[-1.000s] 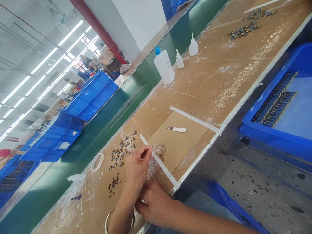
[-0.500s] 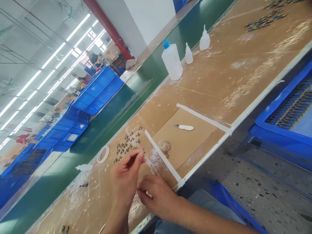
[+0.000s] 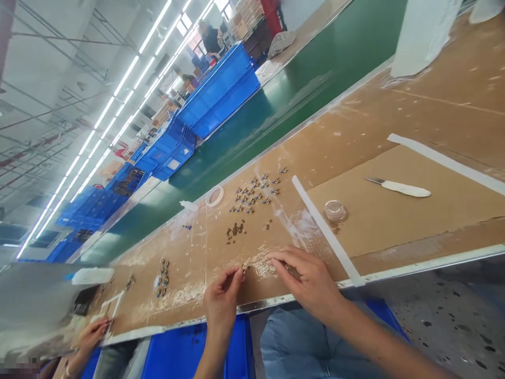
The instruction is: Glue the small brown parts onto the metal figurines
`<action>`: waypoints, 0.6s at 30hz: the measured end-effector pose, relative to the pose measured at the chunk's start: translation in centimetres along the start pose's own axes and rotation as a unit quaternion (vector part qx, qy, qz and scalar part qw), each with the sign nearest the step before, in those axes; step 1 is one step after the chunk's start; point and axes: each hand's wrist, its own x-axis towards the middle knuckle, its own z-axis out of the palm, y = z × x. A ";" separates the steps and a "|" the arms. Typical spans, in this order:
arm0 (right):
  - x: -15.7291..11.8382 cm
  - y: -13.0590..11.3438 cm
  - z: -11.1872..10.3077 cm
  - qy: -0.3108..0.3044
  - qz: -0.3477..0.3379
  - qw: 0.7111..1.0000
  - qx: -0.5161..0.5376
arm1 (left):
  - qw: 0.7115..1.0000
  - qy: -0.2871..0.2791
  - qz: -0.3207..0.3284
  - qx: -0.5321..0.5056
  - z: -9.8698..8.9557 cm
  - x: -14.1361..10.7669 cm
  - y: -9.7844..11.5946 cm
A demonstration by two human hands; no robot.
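My left hand (image 3: pixel 224 293) pinches a small dark metal fitting (image 3: pixel 244 269) between thumb and forefinger, above the front of the brown worktop. To its right, my right hand (image 3: pixel 305 275) has thumb and forefinger drawn together; whatever lies between the tips is too small to make out. The hands are apart from each other. Just beyond them lie a loose heap of small brown rings (image 3: pixel 235 230) and a group of small brass-and-blue fittings (image 3: pixel 252 193) in rough rows.
Right of a white tape strip (image 3: pixel 325 229) are a small clear round dish (image 3: pixel 335 210) and a white-handled knife (image 3: pixel 406 188) on cardboard. A tape roll (image 3: pixel 214 196) lies near the green conveyor (image 3: pixel 236 139). Another person's hand (image 3: pixel 93 332) is at the left; blue crates (image 3: pixel 224 89) stand behind.
The view has swung left, bringing the heap of rings and another person's hand into sight. My hands have moved apart, the left now lower and the right reaching forward over the worktop.
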 end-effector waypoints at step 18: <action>-0.1 0.0 0.4 -0.012 -0.034 0.997 -0.075 | 0.988 -0.044 0.074 0.126 -0.2 0.7 -0.7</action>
